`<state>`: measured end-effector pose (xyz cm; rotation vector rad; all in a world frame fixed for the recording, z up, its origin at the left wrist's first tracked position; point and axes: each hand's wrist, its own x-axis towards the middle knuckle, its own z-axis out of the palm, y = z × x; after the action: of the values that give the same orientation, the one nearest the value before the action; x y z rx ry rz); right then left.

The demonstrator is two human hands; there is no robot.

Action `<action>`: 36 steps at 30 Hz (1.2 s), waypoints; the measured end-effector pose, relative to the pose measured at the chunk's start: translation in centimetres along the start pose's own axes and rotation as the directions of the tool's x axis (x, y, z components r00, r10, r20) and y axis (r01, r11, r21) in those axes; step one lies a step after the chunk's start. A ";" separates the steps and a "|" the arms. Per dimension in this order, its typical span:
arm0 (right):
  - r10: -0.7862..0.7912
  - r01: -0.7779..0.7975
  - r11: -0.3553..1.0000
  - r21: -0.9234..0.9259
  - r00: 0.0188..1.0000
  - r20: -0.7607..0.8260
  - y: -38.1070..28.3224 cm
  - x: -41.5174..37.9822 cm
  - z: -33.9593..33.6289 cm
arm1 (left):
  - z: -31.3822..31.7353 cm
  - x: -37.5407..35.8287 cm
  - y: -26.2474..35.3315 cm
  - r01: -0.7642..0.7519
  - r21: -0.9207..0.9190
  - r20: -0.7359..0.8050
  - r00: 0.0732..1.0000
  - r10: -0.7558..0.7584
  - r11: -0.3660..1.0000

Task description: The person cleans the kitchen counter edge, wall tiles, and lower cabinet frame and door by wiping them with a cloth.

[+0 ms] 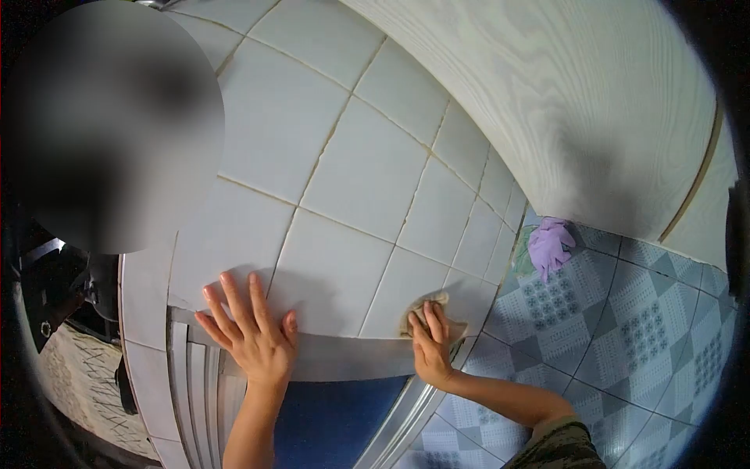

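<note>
My left hand [254, 336] lies flat with fingers spread against the white wall tiles [344, 258], at the upper edge of a pale frame [351, 356]. Farther right, my right hand [433, 340] presses a beige cloth [414, 314] onto the tiles low down near the floor corner. Its fingers are bent over the cloth, which bunches out around them. Below and between my hands is a dark blue panel [336, 418] set inside the frame.
A pale wood-grain panel [578, 109] spans the upper right. Purple gloves [551, 246] lie on the patterned blue-grey floor tiles [578, 328] beside something green. On the left are dark objects [55, 289] and a patterned cream surface [90, 383]. A blurred round patch covers the upper left.
</note>
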<state>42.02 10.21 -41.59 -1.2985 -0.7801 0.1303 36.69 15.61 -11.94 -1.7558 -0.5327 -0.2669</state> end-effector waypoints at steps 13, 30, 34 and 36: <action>0.003 -0.047 0.996 -0.082 0.886 -0.464 8.7 17.5 -1.0 | -0.2 0.2 0.1 -0.021 0.032 0.015 1.000 0.021 0.999; 0.635 -0.696 0.718 0.017 0.645 -0.424 14.8 1.4 2.6 | 0.0 0.0 0.1 0.003 -0.024 -0.001 1.000 -0.003 1.000; 0.856 -0.841 0.517 0.161 0.506 -0.108 8.6 -4.1 4.2 | -0.2 0.0 0.2 0.010 -0.033 0.013 1.000 -0.009 0.999; 0.723 -0.690 0.687 0.228 0.679 -0.125 5.8 -3.4 3.6 | -0.2 0.0 0.1 0.015 -0.038 0.008 1.000 -0.015 0.999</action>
<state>39.31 13.18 -48.03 -1.3712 -0.0340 0.6683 36.79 15.44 -11.99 -1.7913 -0.5496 -0.2825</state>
